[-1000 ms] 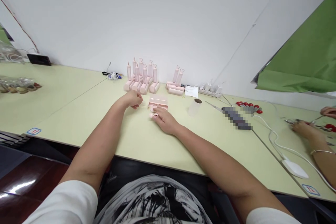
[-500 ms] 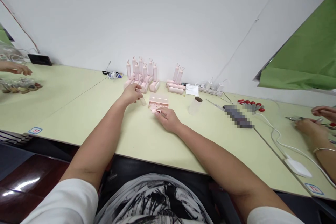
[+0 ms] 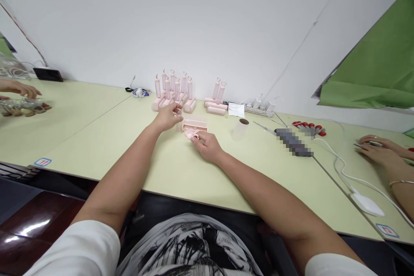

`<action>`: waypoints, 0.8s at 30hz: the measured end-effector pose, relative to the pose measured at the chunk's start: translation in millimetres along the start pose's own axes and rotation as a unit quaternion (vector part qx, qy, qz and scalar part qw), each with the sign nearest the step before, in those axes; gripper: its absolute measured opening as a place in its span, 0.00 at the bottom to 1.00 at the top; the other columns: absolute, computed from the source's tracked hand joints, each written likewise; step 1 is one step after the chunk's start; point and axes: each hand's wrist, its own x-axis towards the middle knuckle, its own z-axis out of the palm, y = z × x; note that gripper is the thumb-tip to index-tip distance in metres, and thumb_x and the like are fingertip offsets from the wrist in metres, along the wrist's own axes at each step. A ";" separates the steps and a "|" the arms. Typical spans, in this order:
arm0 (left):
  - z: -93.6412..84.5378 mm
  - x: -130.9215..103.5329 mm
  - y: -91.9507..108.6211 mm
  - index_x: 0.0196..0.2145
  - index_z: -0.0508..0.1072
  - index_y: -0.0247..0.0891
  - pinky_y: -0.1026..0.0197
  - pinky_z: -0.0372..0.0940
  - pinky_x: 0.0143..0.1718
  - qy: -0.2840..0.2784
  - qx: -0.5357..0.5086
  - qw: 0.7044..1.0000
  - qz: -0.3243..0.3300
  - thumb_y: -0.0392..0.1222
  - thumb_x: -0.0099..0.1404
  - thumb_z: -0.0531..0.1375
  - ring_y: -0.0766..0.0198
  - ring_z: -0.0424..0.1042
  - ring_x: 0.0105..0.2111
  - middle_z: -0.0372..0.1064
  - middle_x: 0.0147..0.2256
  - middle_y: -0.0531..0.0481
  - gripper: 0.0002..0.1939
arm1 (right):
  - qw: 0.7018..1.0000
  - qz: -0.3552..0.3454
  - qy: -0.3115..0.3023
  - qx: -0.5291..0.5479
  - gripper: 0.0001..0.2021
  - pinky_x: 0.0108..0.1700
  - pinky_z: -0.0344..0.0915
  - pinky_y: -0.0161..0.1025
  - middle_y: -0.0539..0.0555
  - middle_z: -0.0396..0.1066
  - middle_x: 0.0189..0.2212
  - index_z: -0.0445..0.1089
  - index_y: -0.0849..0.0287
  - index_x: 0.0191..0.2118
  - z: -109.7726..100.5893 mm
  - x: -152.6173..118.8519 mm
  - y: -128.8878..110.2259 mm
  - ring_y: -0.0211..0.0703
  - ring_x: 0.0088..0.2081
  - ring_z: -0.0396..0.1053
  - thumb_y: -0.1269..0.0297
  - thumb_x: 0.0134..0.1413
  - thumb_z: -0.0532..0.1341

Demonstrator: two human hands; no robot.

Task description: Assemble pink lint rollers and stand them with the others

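Handwork, mid-frame: my left hand (image 3: pixel 168 117) pinches a clear tube (image 3: pixel 179 126), my right hand (image 3: pixel 207 145) a pink piece (image 3: pixel 190 136) beside a case (image 3: pixel 195 128); the next move likely needs steadiness.

Wearer's kit: left sleeve (image 3: pixel 80 246) lower left of frame, right sleeve (image 3: pixel 336 264) lower right. Both short, plain white, hems just above elbow. Arms bare from hem down to left grip (image 3: pixel 168 117) and right grip (image 3: pixel 207 146). Shirt front (image 3: pixel 197 246), bottom centre: pale grey-white, black brush-like streaks and blotches, motif unreadable.
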 end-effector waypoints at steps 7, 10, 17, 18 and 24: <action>1.6 -1.8 1.5 0.44 0.73 0.38 0.60 0.64 0.48 -0.011 0.005 1.000 0.014 0.41 0.54 0.64 0.59 0.72 0.43 0.74 0.44 0.48 0.18 | 1.000 0.012 -0.004 0.012 0.20 0.29 0.50 0.37 0.47 0.55 0.20 0.53 0.55 0.22 -0.7 -0.9 -2.4 0.37 0.24 0.54 0.52 0.62 0.53; -0.3 -2.8 3.2 0.48 0.73 0.38 0.59 0.65 0.47 0.002 0.017 1.000 0.009 0.46 0.56 0.64 0.60 0.71 0.41 0.72 0.49 0.46 0.22 | 1.000 0.011 -0.006 0.022 0.20 0.29 0.50 0.36 0.46 0.54 0.20 0.52 0.55 0.22 -0.2 -1.3 -2.9 0.36 0.24 0.53 0.51 0.62 0.53; -12.6 -15.4 31.6 0.44 0.75 0.37 0.62 0.62 0.34 0.086 -0.002 0.992 0.092 0.49 0.63 0.59 0.65 0.64 0.29 0.65 0.30 0.51 0.16 | 0.999 0.010 0.007 0.036 0.20 0.29 0.50 0.36 0.46 0.52 0.19 0.53 0.56 0.22 0.1 -1.9 -3.3 0.36 0.24 0.53 0.52 0.62 0.53; -13.1 -19.3 38.2 0.41 0.76 0.37 0.63 0.60 0.30 0.030 -0.027 0.995 0.094 0.50 0.63 0.59 0.65 0.62 0.26 0.63 0.26 0.53 0.16 | 0.999 0.010 0.010 0.041 0.20 0.29 0.50 0.36 0.46 0.52 0.19 0.53 0.56 0.22 -0.1 -2.0 -3.7 0.36 0.24 0.53 0.52 0.62 0.54; -8.7 -36.3 64.3 0.37 0.78 0.39 0.64 0.53 0.25 -0.273 0.001 0.955 0.119 0.54 0.60 0.62 0.66 0.62 0.26 0.66 0.26 0.53 0.16 | 0.996 0.014 0.028 0.081 0.18 0.29 0.54 0.37 0.47 0.56 0.19 0.58 0.56 0.24 -3.1 -3.3 -9.4 0.37 0.24 0.55 0.52 0.61 0.55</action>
